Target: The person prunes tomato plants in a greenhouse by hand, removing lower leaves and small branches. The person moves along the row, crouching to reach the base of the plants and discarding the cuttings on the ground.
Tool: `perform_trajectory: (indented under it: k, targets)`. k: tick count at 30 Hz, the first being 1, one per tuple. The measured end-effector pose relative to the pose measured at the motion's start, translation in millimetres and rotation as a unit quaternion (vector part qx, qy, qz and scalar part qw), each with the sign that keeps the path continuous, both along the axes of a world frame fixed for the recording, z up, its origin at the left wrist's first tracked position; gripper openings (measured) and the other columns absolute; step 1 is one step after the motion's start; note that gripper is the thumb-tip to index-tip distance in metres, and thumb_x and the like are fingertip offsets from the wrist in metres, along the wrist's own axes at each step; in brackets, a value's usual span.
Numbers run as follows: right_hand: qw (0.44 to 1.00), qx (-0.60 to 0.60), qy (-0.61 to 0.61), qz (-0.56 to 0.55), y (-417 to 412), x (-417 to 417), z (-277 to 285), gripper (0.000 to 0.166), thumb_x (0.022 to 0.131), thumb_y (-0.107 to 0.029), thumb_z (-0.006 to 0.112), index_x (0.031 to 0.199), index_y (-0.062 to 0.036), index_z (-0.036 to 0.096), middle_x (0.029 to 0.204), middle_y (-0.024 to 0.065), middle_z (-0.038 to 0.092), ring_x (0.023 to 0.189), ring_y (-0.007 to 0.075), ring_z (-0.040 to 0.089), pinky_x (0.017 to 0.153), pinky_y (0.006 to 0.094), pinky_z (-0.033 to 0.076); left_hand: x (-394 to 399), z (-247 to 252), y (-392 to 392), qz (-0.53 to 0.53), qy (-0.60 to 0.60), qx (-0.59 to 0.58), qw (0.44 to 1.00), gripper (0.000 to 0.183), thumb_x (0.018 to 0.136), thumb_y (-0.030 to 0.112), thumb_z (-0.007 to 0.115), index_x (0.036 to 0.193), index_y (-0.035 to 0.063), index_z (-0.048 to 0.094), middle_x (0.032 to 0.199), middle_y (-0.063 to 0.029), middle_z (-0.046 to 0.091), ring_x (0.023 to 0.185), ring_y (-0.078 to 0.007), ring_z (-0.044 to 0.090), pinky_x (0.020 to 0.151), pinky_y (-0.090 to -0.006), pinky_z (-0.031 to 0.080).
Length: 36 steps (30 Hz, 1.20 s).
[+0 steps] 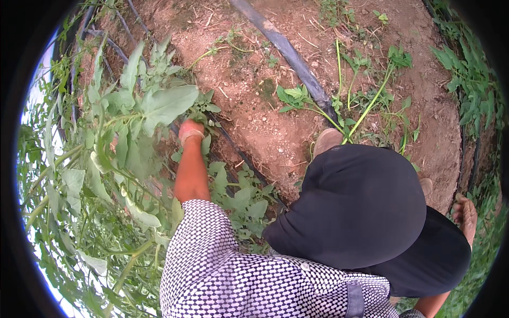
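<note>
My left hand (pixel 191 130) reaches down among leafy green plants (pixel 169 107) at the left. A pale band rings its wrist, and leaves hide the fingers, so any grip is hidden. Close beside it a thin black drip line (pixel 238 149) runs along the soil. My right hand (pixel 465 214) is at the far right, beyond my dark-trousered knee (pixel 445 254). Its fingers are loosely bent, and nothing shows in them. Cut green shoots (pixel 372 103) lie on the ground just ahead of my shoe (pixel 328 141).
A wider black hose (pixel 292 59) crosses the reddish-brown soil (pixel 254 103) towards my shoe. Tall stems and foliage (pixel 99 222) crowd the left side. Another plant row (pixel 477 87) with dark lines borders the right. Small weeds (pixel 338 12) grow at the top.
</note>
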State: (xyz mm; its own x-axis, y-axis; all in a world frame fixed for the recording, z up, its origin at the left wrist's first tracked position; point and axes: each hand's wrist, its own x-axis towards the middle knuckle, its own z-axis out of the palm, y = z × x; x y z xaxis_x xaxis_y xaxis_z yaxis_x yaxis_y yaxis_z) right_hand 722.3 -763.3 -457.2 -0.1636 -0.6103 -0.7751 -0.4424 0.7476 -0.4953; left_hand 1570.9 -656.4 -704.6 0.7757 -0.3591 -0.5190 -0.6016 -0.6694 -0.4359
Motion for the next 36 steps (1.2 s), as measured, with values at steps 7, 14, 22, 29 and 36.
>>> perform_trajectory:
  k: [7, 14, 22, 29, 36]
  targets:
    - [0.999, -0.030, 0.012, -0.025, 4, 2, 3, 0.044, 0.104, -0.041, 0.054, 0.123, -0.0024, 0.061, 0.084, -0.0072, 0.052, 0.067, 0.0032, 0.042, 0.061, 0.0193, 0.033, -4, -15, 11, -0.110, -0.003, -0.064, 0.992, 0.035, 0.088, 0.029, 0.056, 0.110, 0.0075, 0.074, 0.116, -0.0203, 0.070, 0.110, -0.0390, 0.066, 0.092, -0.0447, 0.054]
    - [0.998, -0.039, -0.009, -0.049, 10, -7, -6, 0.045, 0.103, -0.040, 0.056, 0.120, 0.0020, 0.059, 0.075, -0.0056, 0.050, 0.061, 0.0036, 0.040, 0.054, 0.0190, 0.032, 14, -28, 6, -0.148, -0.040, -0.035, 0.988, 0.030, 0.089, 0.022, 0.057, 0.109, 0.0075, 0.074, 0.112, -0.0178, 0.071, 0.106, -0.0356, 0.068, 0.091, -0.0440, 0.055]
    - [0.996, -0.056, -0.068, 0.000, 8, -38, -25, 0.037, 0.104, -0.039, 0.055, 0.111, -0.0034, 0.060, 0.077, -0.0007, 0.056, 0.056, 0.0049, 0.046, 0.050, 0.0195, 0.036, -39, 16, -17, -0.139, 0.008, -0.012, 0.990, 0.025, 0.091, 0.015, 0.057, 0.108, 0.0076, 0.074, 0.107, -0.0149, 0.074, 0.103, -0.0318, 0.071, 0.089, -0.0431, 0.056]
    - [0.999, -0.044, 0.001, 0.011, -7, -23, -29, 0.034, 0.106, -0.038, 0.052, 0.111, -0.0046, 0.059, 0.079, 0.0012, 0.062, 0.057, 0.0055, 0.050, 0.049, 0.0205, 0.038, -101, 130, -63, 0.112, 0.387, -0.437, 0.804, 0.032, 0.087, 0.030, 0.076, 0.104, 0.0037, 0.072, 0.103, -0.0099, 0.074, 0.092, -0.0228, 0.071, 0.083, -0.0363, 0.057]
    - [0.999, -0.024, -0.019, 0.025, -14, -25, -44, 0.033, 0.102, -0.039, 0.059, 0.111, -0.0071, 0.061, 0.083, 0.0006, 0.063, 0.059, 0.0074, 0.054, 0.049, 0.0229, 0.036, 13, 123, 4, 0.299, 0.326, -0.833, 0.333, 0.041, 0.090, 0.039, 0.068, 0.119, 0.0114, 0.062, 0.105, -0.0070, 0.070, 0.095, -0.0247, 0.068, 0.083, -0.0391, 0.058]
